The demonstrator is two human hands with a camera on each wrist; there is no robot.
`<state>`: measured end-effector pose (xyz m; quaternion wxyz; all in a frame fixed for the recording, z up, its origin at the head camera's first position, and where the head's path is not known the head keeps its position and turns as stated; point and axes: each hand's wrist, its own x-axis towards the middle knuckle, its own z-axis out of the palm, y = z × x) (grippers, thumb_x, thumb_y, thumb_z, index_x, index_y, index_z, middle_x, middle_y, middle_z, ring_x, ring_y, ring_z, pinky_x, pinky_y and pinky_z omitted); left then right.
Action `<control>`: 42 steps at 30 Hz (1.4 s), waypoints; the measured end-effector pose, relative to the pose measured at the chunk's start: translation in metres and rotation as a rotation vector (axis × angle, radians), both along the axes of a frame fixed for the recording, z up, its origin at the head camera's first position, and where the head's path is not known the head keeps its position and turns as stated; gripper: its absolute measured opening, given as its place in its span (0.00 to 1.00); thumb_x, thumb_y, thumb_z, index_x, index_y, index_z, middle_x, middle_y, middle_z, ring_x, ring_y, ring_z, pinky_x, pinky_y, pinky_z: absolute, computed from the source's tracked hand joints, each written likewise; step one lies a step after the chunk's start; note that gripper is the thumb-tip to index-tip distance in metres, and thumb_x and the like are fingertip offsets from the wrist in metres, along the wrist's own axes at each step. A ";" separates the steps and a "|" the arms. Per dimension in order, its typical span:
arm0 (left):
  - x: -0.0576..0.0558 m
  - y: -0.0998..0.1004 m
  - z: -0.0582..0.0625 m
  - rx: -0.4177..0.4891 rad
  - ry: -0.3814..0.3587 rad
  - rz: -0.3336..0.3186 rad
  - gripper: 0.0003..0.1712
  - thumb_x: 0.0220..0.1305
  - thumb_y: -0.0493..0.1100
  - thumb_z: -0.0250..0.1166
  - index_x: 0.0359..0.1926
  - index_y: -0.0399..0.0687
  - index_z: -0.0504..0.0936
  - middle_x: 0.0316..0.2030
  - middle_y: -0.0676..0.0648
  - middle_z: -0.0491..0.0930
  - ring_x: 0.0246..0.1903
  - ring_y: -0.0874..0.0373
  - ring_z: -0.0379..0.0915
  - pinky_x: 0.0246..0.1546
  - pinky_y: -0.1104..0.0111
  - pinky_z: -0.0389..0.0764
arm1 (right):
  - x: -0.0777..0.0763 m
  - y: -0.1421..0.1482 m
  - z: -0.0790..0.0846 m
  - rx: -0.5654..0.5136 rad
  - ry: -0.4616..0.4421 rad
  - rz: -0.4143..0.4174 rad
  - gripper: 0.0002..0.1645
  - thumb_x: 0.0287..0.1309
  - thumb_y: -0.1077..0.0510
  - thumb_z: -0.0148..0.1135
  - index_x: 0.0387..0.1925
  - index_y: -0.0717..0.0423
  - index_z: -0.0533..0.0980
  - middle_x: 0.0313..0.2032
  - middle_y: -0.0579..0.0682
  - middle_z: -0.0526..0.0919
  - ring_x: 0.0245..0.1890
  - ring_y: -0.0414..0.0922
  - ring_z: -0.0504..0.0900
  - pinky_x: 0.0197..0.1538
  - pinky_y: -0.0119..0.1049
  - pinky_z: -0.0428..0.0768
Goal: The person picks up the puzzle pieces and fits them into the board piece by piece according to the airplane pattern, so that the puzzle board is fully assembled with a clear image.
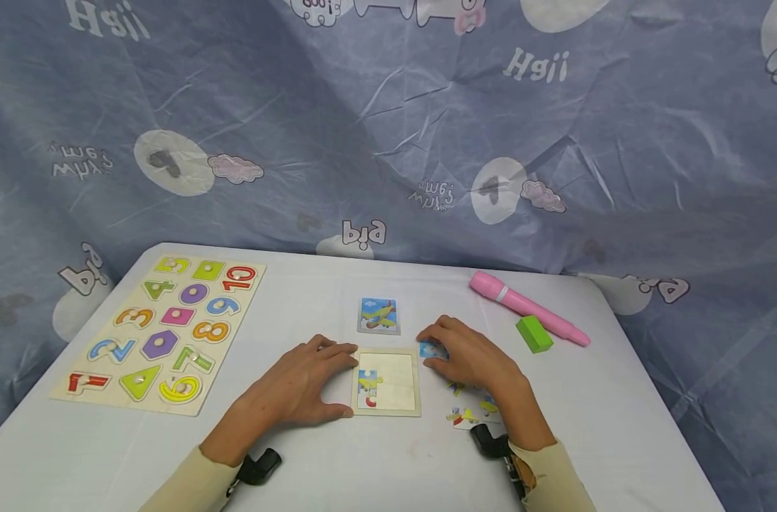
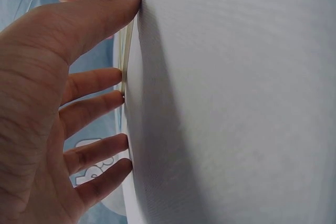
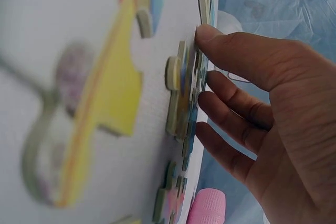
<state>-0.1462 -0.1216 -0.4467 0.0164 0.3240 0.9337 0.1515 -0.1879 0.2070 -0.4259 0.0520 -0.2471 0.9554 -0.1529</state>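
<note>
A square wooden puzzle tray (image 1: 386, 412) lies mid-table, with joined airplane puzzle pieces (image 1: 367, 382) along its left side. My left hand (image 1: 302, 384) rests at the tray's left edge, thumb at the near corner and fingertips by the far corner. In the left wrist view its thumb (image 2: 113, 11) presses the edge while the fingers stay fairly straight. To the right of the tray, my right hand (image 1: 474, 355) pinches a blue puzzle piece (image 1: 430, 349) between thumb and fingertips. Several loose puzzle pieces (image 1: 468, 416) lie under and near the right wrist.
Behind the tray sits a small airplane picture (image 1: 378, 316). A wooden number-and-shape board (image 1: 218, 355) takes up the table's left side. At the back right are a pink marker-shaped stick (image 1: 536, 309) and a green block (image 1: 534, 334). A patterned curtain (image 1: 388, 128) hangs behind.
</note>
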 end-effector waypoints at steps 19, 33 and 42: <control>-0.002 -0.001 0.000 -0.005 0.013 -0.014 0.43 0.55 0.69 0.79 0.68 0.57 0.83 0.74 0.55 0.75 0.68 0.52 0.70 0.63 0.51 0.80 | 0.003 -0.032 0.005 -0.020 0.031 0.106 0.23 0.67 0.50 0.76 0.61 0.50 0.84 0.54 0.46 0.81 0.51 0.43 0.81 0.58 0.45 0.83; -0.002 -0.002 0.001 -0.007 -0.015 0.001 0.43 0.56 0.69 0.79 0.68 0.58 0.82 0.74 0.55 0.75 0.67 0.53 0.70 0.63 0.51 0.80 | 0.011 -0.063 0.003 -0.014 0.035 0.209 0.22 0.68 0.48 0.75 0.59 0.49 0.83 0.54 0.44 0.81 0.56 0.43 0.82 0.62 0.44 0.82; -0.003 -0.002 0.001 0.011 0.008 -0.016 0.42 0.55 0.69 0.79 0.65 0.56 0.82 0.73 0.55 0.76 0.67 0.52 0.71 0.62 0.51 0.80 | 0.010 -0.079 0.002 0.013 0.041 0.240 0.18 0.68 0.48 0.76 0.55 0.49 0.84 0.51 0.44 0.81 0.56 0.44 0.82 0.61 0.42 0.82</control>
